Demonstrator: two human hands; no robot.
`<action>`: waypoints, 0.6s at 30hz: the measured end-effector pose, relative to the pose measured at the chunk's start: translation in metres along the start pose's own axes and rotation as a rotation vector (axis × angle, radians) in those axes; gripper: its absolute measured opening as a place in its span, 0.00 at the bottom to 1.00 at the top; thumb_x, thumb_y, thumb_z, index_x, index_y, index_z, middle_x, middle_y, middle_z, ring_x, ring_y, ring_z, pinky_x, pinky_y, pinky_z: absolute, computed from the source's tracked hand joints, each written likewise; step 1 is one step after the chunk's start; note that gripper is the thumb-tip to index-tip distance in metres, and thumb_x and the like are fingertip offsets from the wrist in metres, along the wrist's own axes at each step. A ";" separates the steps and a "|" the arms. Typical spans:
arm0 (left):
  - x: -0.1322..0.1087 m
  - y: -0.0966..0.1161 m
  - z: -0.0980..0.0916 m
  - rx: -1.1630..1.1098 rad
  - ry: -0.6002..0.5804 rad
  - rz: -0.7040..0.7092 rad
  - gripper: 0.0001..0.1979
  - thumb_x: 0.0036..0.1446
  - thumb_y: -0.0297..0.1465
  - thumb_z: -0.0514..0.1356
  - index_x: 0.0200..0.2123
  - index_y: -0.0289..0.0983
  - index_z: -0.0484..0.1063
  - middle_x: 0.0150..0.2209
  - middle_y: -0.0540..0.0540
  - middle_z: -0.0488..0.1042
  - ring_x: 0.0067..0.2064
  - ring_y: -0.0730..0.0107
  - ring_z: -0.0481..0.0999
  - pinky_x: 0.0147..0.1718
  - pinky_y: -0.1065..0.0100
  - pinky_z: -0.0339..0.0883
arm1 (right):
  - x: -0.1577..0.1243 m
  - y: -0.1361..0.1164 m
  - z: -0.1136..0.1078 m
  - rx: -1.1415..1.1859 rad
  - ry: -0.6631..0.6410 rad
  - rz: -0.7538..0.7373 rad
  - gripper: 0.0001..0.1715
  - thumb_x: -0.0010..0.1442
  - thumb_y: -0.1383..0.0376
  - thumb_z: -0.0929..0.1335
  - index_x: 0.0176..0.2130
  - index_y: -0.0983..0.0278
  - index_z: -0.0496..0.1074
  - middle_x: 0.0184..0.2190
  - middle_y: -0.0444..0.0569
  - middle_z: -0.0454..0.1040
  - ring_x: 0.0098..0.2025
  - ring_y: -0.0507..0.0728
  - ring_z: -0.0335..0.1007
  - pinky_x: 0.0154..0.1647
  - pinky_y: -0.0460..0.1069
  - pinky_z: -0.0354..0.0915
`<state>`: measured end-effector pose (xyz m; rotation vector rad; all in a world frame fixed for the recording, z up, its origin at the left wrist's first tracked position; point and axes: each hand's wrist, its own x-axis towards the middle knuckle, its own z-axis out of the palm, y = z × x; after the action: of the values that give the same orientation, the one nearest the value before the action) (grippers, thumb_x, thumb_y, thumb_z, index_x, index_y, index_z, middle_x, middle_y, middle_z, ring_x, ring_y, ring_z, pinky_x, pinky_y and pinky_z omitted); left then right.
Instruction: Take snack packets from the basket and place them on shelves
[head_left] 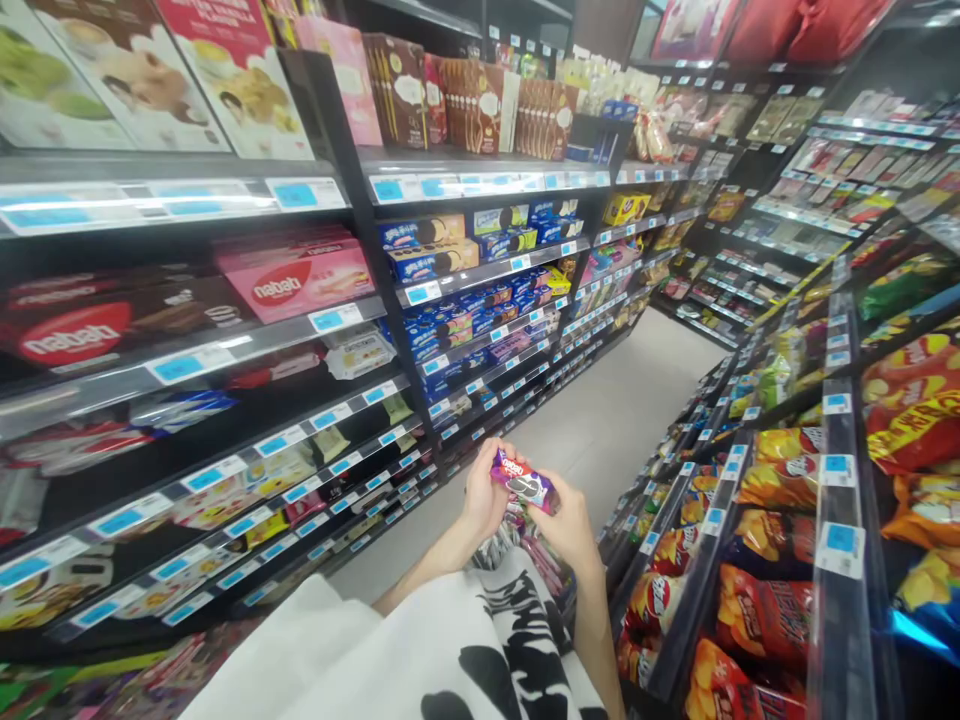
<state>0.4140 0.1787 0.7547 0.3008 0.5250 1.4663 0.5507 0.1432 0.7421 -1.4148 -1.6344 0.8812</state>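
Note:
A small purple and red snack pack [523,482] is held up between both hands in front of my body. My left hand [486,490] grips its left end, and my right hand [564,518] has its fingers closed on the right end. The pack lies tilted, its right end lower, with red and white lettering and a dark round picture facing up. Below the hands, more colourful packs [546,562] show partly, close to my white shirt with black print; what holds them is hidden.
Shelves [480,275] of boxed biscuits with blue price tags run along the left. Racks of chip bags [780,470] line the right side, close to my right arm. A grey aisle floor [637,385] stretches between them towards more shelves at the back.

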 end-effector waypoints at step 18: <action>-0.011 0.006 0.001 0.154 -0.101 0.039 0.10 0.61 0.37 0.63 0.43 0.40 0.69 0.38 0.46 0.76 0.47 0.57 0.80 0.50 0.56 0.71 | -0.004 0.001 -0.001 0.437 0.192 -0.013 0.35 0.54 0.65 0.72 0.59 0.59 0.61 0.35 0.46 0.77 0.36 0.58 0.75 0.40 0.52 0.72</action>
<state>0.4087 0.1690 0.7605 0.5070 0.5537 1.4426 0.5527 0.1394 0.7414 -1.1410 -1.2152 0.9901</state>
